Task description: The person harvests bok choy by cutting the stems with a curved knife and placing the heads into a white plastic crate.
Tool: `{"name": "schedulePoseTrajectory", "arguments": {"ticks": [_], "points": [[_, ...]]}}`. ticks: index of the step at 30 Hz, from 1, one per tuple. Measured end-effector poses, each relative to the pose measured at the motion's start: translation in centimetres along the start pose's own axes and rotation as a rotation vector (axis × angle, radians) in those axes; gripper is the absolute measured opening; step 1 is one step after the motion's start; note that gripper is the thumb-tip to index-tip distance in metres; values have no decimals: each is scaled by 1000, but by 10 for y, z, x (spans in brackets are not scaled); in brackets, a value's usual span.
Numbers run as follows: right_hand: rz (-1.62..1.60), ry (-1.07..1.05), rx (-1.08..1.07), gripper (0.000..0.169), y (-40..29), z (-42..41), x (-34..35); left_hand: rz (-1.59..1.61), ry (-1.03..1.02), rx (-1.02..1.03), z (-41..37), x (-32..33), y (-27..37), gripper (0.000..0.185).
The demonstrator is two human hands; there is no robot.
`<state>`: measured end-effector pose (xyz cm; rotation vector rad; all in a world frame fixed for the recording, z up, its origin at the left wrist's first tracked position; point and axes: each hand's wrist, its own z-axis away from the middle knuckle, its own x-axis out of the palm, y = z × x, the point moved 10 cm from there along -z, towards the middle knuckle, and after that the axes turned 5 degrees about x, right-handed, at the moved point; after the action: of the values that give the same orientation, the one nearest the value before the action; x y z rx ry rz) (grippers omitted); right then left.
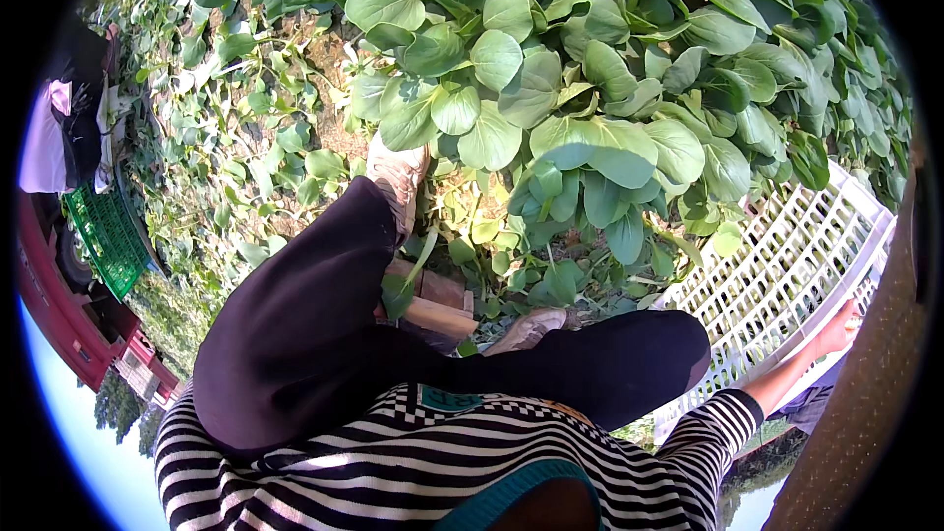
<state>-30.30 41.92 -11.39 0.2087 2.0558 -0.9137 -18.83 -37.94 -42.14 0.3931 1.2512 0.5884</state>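
Note:
At the right, my right hand [838,330] grips the upper rim of a white plastic crate [767,287] with slotted walls. The crate is tilted beside my right knee, and leaves overlap its far edge. My left hand is out of view. In front of me grow dense, broad-leaved greens [509,74] that look like bok choy. Some of their leaves [590,151] hang over the ground between my shoes [398,177]. Under my bent legs a small wooden stool [435,302] shows in part.
Low weeds [273,125] and bare soil lie to the left. Farther left are a green plastic crate [110,236], a red vehicle [66,302] and a person in dark clothing [81,110]. A brown dotted fabric edge [863,354] blocks the far right.

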Motion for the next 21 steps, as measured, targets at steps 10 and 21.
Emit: {"name": "schedulePoseTrajectory", "arguments": {"ticks": [10, 21], "points": [[-366, 90, 11, 27, -72, 65, -44, 39, -208, -33, 36, -40, -26, 25], [-496, 30, -136, 25, -178, 168, -181, 575, -340, -57, 65, -75, -67, 25]]}}
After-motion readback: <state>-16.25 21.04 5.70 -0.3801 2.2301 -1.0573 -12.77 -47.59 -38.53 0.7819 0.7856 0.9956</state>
